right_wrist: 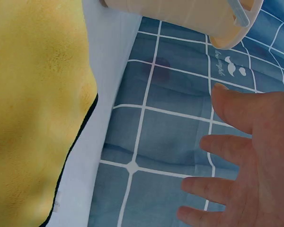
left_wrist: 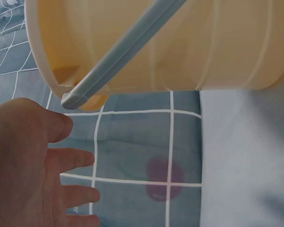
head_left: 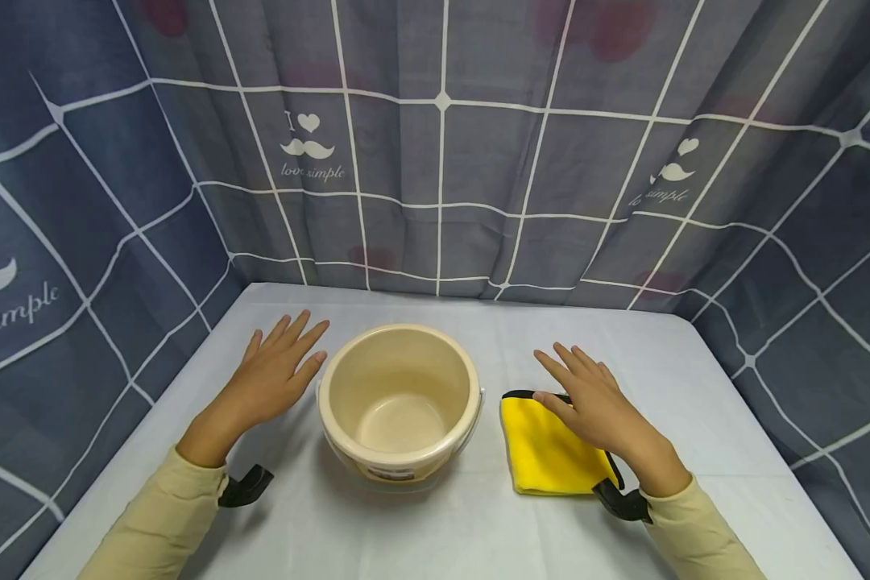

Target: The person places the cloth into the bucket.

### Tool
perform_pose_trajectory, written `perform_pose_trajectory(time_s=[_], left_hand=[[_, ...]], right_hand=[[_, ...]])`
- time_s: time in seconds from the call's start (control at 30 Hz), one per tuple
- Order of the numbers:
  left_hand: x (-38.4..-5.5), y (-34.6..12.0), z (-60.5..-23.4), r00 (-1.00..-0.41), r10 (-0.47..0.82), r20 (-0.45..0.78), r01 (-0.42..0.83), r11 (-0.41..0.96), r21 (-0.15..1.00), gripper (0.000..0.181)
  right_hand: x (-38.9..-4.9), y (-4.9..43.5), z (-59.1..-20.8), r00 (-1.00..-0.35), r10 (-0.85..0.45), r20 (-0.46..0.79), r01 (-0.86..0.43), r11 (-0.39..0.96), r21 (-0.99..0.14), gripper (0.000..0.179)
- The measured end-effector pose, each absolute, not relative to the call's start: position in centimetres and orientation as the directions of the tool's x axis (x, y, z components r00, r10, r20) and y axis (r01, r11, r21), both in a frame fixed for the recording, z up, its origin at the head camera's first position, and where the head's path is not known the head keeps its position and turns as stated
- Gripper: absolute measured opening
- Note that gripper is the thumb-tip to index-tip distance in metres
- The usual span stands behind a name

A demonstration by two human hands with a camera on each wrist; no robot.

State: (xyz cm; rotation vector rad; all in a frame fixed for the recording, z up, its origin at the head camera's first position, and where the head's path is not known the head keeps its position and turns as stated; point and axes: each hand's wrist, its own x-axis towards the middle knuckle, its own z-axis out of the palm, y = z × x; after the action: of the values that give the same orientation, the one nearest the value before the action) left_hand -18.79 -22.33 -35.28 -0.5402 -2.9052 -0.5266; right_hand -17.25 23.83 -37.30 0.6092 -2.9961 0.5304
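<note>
A cream, round plastic bucket (head_left: 400,370) stands upright on the white-covered table (head_left: 493,532), its slim grey handle (left_wrist: 128,52) swung down toward six o'clock. Between three and four o'clock from it lies a bright yellow, roughly square, soft-looking cloth (head_left: 551,455) with black edging; it seems folded.

The left hand (head_left: 279,374) is near the bucket's rim at about ten o'clock, fingers extended and spread, thumb apart from the handle — it has hold of nothing. The right hand (head_left: 590,403) hovers at three o'clock from the bucket, over the cloth's two o'clock corner; its fingers are likewise extended and spaced, and the right wrist view shows it apart from the cloth, holding nothing.

As for progress, I judge that no handling is under way: bucket and cloth lie separate, with neither in a grip. Whether this is a start or a finish — the pictures alone cannot settle that.
</note>
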Motion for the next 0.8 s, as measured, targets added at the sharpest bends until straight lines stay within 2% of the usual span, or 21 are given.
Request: perform_pose_trajectory(time_s=[0.8], left_hand=[[-18.57,-21.91,-35.45,-0.918,0.329,0.221,0.391,0.837,0.383,0.056]], right_hand=[[-16.49,24.62,-38.22,-0.921,-0.372,0.113,-0.389,0.865,-0.316,0.064]])
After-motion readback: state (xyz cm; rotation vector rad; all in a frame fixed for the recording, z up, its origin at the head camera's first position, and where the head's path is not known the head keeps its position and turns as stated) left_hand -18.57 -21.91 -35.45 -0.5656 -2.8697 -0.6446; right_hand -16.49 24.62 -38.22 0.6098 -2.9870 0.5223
